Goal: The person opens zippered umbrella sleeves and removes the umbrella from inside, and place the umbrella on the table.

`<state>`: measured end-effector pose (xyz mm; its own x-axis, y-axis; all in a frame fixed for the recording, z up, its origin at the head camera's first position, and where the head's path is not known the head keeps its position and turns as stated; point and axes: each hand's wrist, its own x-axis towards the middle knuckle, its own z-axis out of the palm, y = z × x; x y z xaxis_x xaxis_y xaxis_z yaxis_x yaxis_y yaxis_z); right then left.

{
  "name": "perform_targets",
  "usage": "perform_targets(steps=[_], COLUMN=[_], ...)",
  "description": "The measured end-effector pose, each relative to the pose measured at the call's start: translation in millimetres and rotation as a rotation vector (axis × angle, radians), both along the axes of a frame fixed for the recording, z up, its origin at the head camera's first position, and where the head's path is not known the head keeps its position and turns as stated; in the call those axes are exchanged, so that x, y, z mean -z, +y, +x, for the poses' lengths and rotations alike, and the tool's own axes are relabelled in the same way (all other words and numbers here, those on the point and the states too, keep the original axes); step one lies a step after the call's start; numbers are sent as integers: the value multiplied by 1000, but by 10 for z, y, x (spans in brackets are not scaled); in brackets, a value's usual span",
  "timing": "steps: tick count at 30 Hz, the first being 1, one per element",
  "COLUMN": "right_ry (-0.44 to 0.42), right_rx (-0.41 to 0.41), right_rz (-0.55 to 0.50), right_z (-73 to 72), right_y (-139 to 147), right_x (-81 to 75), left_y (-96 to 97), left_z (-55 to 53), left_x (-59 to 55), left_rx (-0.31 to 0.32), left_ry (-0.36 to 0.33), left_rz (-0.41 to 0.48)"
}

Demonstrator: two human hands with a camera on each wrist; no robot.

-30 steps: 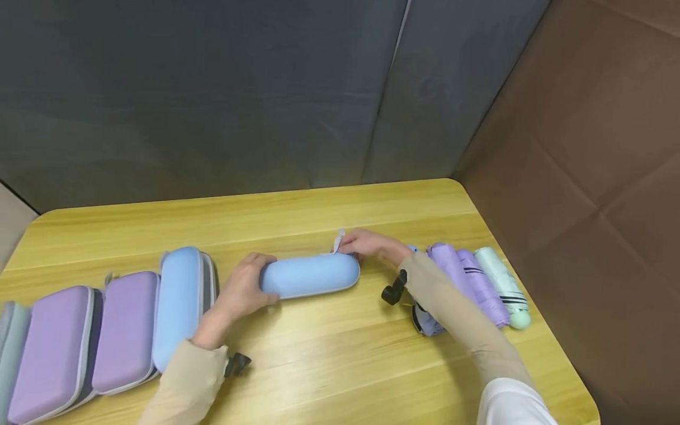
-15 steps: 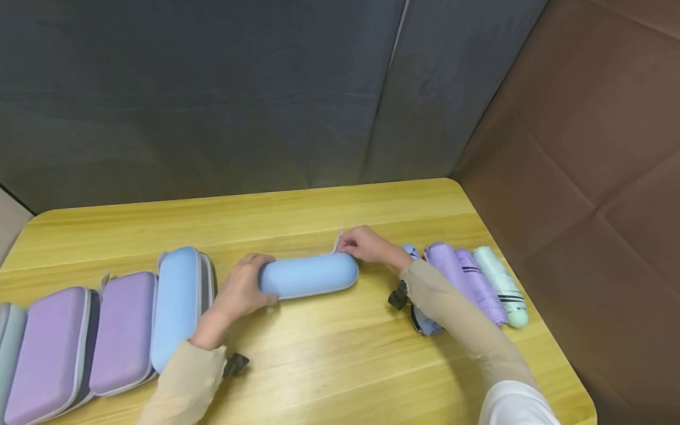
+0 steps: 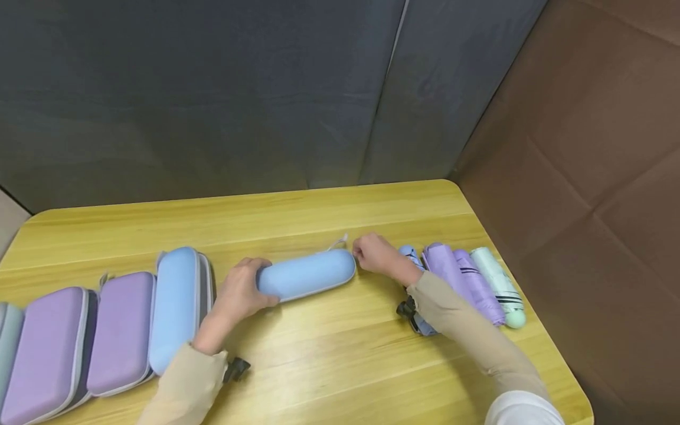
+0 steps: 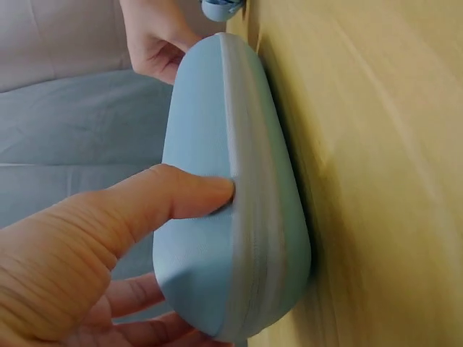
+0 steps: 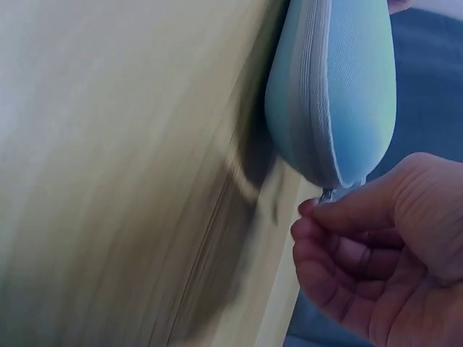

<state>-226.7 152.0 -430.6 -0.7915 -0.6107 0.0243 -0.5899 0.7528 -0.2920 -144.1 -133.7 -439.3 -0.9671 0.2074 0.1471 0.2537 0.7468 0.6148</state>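
Note:
A light blue, rounded zip case (image 3: 308,274) lies on the wooden table, its grey zipper closed along the side visible in the left wrist view. My left hand (image 3: 241,292) grips its left end, the thumb (image 4: 173,191) pressed beside the zipper band. At the opposite end is my right hand (image 3: 377,255); in the right wrist view its thumb and forefinger pinch the small zipper pull (image 5: 327,195). The fingers mostly cover that pull. A pale strap loop (image 3: 338,242) sticks up from the case's back edge, apart from the right hand.
Left of the case stand another blue case (image 3: 175,307), two purple cases (image 3: 123,330) and a grey-green one (image 3: 10,342). Folded umbrellas lie by the table's right edge: purple ones (image 3: 450,268), a mint one (image 3: 496,283) and a blue one (image 3: 410,254) partly behind the right forearm.
My right hand has moved right and slightly toward me, from near the strap loop round to the case's right end. The case has turned slightly; my left hand keeps its grip.

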Motion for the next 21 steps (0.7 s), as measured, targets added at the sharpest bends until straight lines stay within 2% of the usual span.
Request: perform_targets(steps=[3,8,12,17,21], right_ry=[7,8,31,-6,-33], right_rx=[30,50,43,56,43], right_rz=[34,82,15,-79,-113], right_z=[60,182,265,317,355], right_y=[-7,-32,-82,-215,-358], right_x=[-12,-26,13,23,7], left_y=[26,46,49,79,148], left_z=[15,29,54,102,153], left_x=[-9,-57,-78,-83,-79], left_rx=[-18,-55,-82,-121,-136], left_ry=[5,-56,-79,-105,-142], left_rz=[-9,-16,-43,-98,-134])
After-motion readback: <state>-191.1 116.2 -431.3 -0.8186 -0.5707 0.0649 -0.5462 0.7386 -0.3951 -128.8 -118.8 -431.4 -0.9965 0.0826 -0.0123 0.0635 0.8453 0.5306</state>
